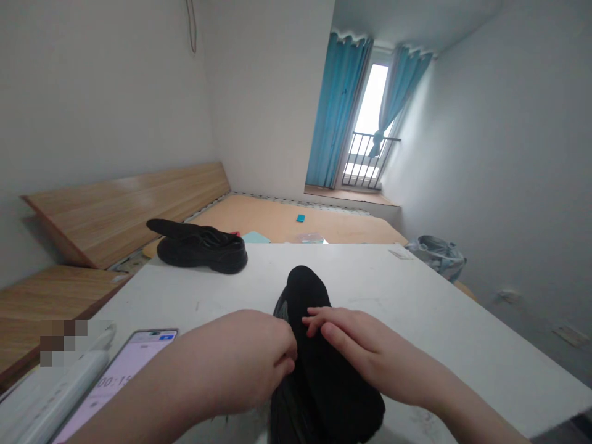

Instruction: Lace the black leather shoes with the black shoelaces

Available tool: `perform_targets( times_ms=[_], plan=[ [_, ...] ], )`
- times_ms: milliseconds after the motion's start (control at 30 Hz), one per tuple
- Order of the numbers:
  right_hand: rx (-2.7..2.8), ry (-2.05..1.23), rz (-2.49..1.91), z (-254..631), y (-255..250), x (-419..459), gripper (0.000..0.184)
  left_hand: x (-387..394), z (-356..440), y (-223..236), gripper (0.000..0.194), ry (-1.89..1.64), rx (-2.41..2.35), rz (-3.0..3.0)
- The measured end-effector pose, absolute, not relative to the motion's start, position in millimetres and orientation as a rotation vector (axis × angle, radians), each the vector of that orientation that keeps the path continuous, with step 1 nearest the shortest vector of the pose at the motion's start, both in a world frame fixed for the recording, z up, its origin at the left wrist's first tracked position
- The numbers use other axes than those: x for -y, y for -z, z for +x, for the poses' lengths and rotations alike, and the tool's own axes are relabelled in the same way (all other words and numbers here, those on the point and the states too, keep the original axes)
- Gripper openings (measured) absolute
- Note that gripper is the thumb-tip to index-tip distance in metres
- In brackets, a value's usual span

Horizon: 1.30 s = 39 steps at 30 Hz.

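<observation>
A black shoe (287,410) lies on the white table (411,296) right in front of me, its toe end out of frame or covered. On top of it, lengthwise, rests a black insole (340,388) that hides most of the shoe. My left hand (259,354) is closed at the left edge of the insole and shoe; its fingertips and whatever they grip are hidden. My right hand (363,339) lies over the insole's right side, fingers apart and touching its surface. Farther left stands a second black shoe (208,256) with another black insole (171,229) across it.
A phone (139,351) with a timer on its screen lies at the table's left edge, beside a white object (69,394). Behind the table is a wooden bed board (263,213) with a small blue item (300,218). A lined bin (439,253) stands at right.
</observation>
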State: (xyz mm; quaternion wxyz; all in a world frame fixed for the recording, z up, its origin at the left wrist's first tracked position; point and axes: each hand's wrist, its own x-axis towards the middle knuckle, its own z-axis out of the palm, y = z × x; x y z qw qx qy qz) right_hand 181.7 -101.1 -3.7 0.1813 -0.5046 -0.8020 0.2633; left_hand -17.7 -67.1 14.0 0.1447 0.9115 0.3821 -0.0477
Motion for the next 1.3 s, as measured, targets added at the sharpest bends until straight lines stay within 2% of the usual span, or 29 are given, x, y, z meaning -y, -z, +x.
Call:
perform_targets(
  times_ms=[100,200,267,333,533,633,733,867,1000,1100,1200,1300],
  plan=[
    [2.327,-0.548,-1.548,173.5,8.5,99.6,0.038,72.6,-6.7,-14.6,0.029,0.211,-1.082,2.681],
    [2.418,-0.380,-1.661,161.4,9.3,95.4,0.036,78.0,2.1,-4.1,0.025,0.169,-1.112,2.729],
    [2.449,-0.357,-1.694,154.0,7.6,92.4,0.032,80.4,4.9,5.8,0.031,0.141,-1.114,2.773],
    [2.416,-0.463,-1.703,149.6,5.0,90.5,0.028,82.2,6.1,12.3,0.035,0.117,-1.119,2.799],
    [2.195,-1.068,-1.505,161.7,-4.6,92.5,0.026,86.2,6.9,3.5,0.031,0.267,-1.184,2.678],
    [2.027,-1.164,-1.362,181.1,-9.5,92.2,0.029,86.1,5.5,1.4,0.033,0.174,-1.179,2.644],
    [1.940,-1.050,-1.370,210.8,-3.3,90.0,0.035,84.1,4.7,4.2,0.035,0.082,-1.146,2.626],
    [2.169,-0.666,-1.905,255.2,37.0,90.3,0.038,80.3,5.8,10.7,0.043,0.090,-1.109,2.672],
    [2.353,-0.322,-2.076,277.7,92.0,93.7,0.027,78.7,8.0,15.2,0.049,0.145,-1.127,2.694],
    [2.364,-0.263,-2.023,276.3,115.3,95.2,0.016,80.0,9.2,13.5,0.049,0.169,-1.135,2.684],
    [2.357,-0.319,-1.960,273.3,111.7,96.2,0.018,82.1,9.0,7.5,0.050,0.225,-1.136,2.670],
    [2.123,-0.479,-1.783,275.3,82.9,96.7,0.026,83.7,7.4,-0.4,0.046,0.255,-1.125,2.666]
  ],
)
